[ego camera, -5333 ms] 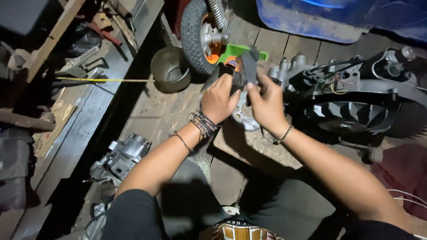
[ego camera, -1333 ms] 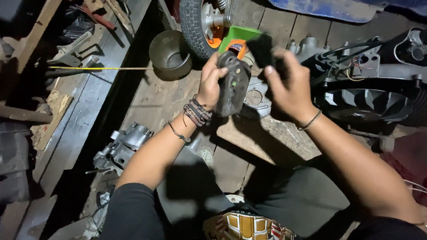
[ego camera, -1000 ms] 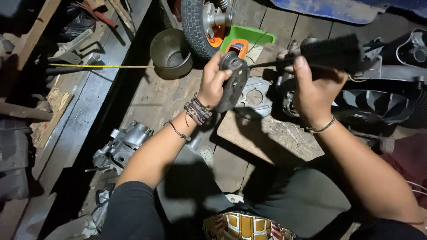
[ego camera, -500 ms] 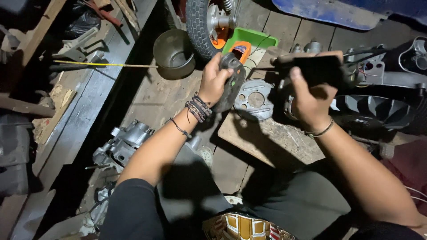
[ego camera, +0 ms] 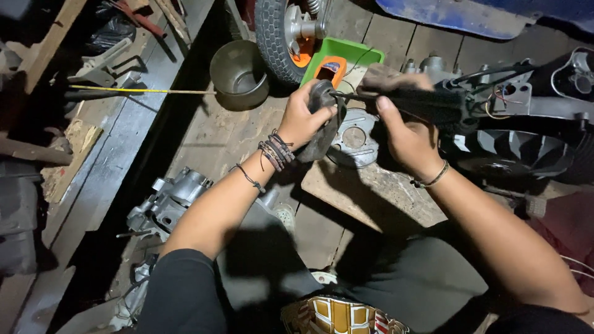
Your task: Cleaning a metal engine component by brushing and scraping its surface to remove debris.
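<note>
My left hand (ego camera: 304,119) grips a dark, rounded metal engine part (ego camera: 325,124) and holds it up over the wooden floor. My right hand (ego camera: 402,127) is closed around the black handle of a long tool (ego camera: 427,104); its thin shaft points left and meets the top of the dark part. Just under both hands lies a round silver metal plate (ego camera: 356,137). Beaded bracelets sit on my left wrist, a thin one on my right.
A green tray (ego camera: 346,52) and a small wheel (ego camera: 281,28) lie beyond the hands. A grey metal pot (ego camera: 238,74) stands at the left, an engine casing (ego camera: 167,201) near my left elbow. A finned engine with wires (ego camera: 526,130) fills the right. Wooden board (ego camera: 371,198) below.
My right hand picked up the black-handled tool and brought its tip leftward to the dark part. The left hand has kept holding that part, turning it slightly.
</note>
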